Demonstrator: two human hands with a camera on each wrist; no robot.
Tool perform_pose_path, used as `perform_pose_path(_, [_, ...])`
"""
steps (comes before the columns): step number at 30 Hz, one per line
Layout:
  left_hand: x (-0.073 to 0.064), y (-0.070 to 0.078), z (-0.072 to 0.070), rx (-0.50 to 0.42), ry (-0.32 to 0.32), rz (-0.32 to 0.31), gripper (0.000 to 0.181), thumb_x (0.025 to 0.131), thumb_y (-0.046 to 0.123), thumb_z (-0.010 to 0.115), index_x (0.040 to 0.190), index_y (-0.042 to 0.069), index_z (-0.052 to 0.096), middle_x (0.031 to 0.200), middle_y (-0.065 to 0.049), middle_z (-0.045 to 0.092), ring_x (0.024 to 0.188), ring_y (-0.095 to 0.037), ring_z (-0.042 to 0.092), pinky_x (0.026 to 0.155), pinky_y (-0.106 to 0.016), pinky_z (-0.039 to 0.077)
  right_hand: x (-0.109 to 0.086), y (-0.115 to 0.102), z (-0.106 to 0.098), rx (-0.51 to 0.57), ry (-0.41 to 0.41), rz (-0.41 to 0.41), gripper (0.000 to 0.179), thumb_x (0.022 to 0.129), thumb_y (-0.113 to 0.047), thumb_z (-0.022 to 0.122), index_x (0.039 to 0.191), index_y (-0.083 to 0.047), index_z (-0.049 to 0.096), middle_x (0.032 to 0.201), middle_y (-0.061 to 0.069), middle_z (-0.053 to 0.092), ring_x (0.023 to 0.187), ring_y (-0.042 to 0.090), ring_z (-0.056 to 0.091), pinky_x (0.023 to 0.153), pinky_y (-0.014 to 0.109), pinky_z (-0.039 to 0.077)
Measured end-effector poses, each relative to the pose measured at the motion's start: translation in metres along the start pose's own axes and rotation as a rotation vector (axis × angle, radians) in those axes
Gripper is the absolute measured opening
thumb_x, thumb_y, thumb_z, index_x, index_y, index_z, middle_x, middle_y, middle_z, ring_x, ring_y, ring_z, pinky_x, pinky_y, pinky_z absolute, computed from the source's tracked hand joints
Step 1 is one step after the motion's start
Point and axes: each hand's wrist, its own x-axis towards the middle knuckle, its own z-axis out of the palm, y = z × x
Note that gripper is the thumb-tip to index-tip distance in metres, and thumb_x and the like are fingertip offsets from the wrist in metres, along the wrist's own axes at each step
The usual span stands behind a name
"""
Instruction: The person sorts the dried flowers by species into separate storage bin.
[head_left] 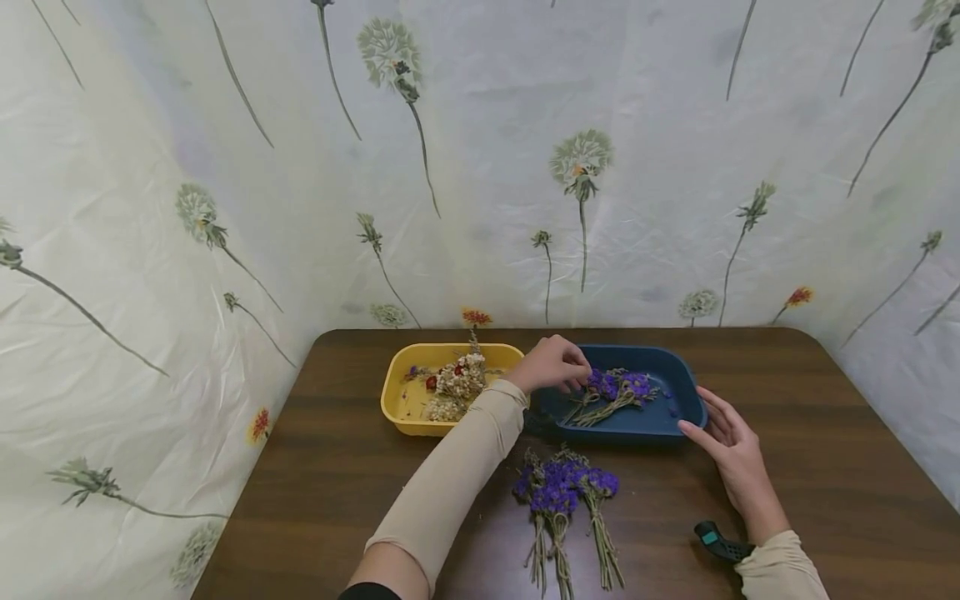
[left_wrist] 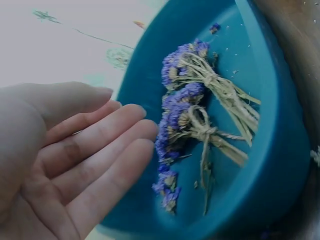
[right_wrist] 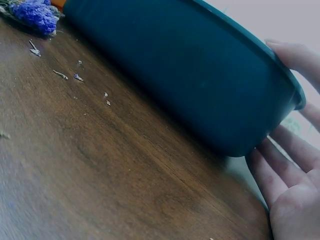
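My left hand (head_left: 558, 365) is over the blue tray (head_left: 678, 392), its fingers loosely extended beside the purple blossoms. In the left wrist view nothing lies between those fingers (left_wrist: 102, 142). Inside the tray are two tied bunches of dried purple flowers (left_wrist: 187, 107), with twine round their stems. At the tray's right end, my right hand (head_left: 731, 446) holds the front corner, with digits at the rim and against the outer wall (right_wrist: 200, 85). More tied purple bunches (head_left: 558, 492) lie on the table in front of the tray.
A yellow tray (head_left: 397, 417) stands left of the blue one, holding cream and red dried flowers (head_left: 459, 379). Small plant crumbs (right_wrist: 60, 75) are scattered over the brown wooden table (head_left: 330, 467). A flower-printed cloth (head_left: 480, 167) hangs behind. A dark strap (head_left: 720, 546) is by the right wrist.
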Motion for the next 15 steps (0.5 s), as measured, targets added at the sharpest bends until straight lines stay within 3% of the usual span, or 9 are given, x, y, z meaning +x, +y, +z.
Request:
perform_pose_path(8, [-0.023,-0.010,-0.013,-0.039,0.102,0.036,0.020,0.102,0.018,0.067,0.104,0.003,0.079,0.091,-0.009,0.079,0.081,-0.020,0.076,0.066,-0.024,0.062,0.000,-0.001,0.000,0.012,0.006,-0.005,0.066,0.100,-0.012,0.068,0.160,-0.016,0.039,0.156,-0.007,0.048,0.130,-0.011,0.047,0.094,-0.001,0.042])
perform_pose_path(15, [-0.071,-0.014,-0.014,-0.089,0.168,0.053,0.020,0.104,0.025,0.065,0.102,0.010,0.079,0.097,-0.013,0.078,0.094,-0.035,0.074,0.072,-0.031,0.063,0.000,-0.001,0.001,0.006,-0.001,0.002,0.066,0.101,-0.013,0.068,0.160,-0.016,0.039,0.158,-0.005,0.046,0.129,-0.012,0.047,0.094,-0.001,0.042])
